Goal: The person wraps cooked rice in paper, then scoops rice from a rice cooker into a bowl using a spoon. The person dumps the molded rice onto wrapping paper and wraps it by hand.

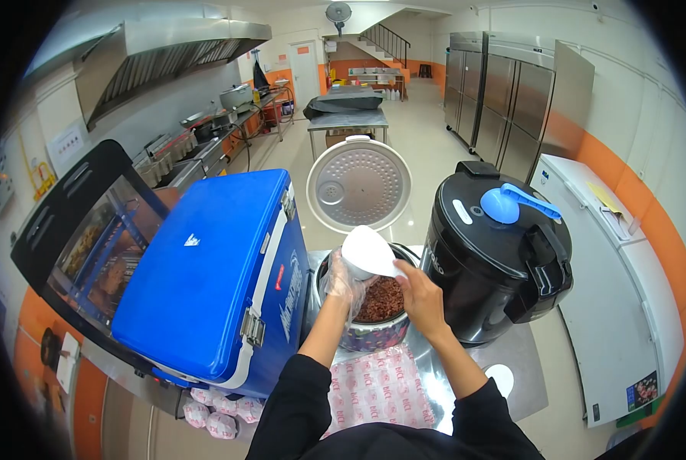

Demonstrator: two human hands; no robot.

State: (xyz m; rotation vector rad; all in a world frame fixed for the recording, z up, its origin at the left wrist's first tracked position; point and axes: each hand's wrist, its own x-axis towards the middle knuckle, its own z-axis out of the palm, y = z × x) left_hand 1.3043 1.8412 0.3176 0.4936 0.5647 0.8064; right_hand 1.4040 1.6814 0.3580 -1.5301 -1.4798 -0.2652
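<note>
Over an open rice cooker with a patterned side, my two hands meet at a white scoop. My left hand, in a clear plastic glove, is closed around the scoop's left side. The bare right hand grips the scoop's handle at its right. Reddish-brown rice shows in the cooker below. The cooker's round lid stands raised behind it. A sheet of pink-printed paper lies on the metal table in front of the cooker.
A blue cooler box stands left, beside wrapped bundles. On the right is a large black cooker with a blue scoop on its lid. A white disc lies at the table's right. A chest freezer stands farther right.
</note>
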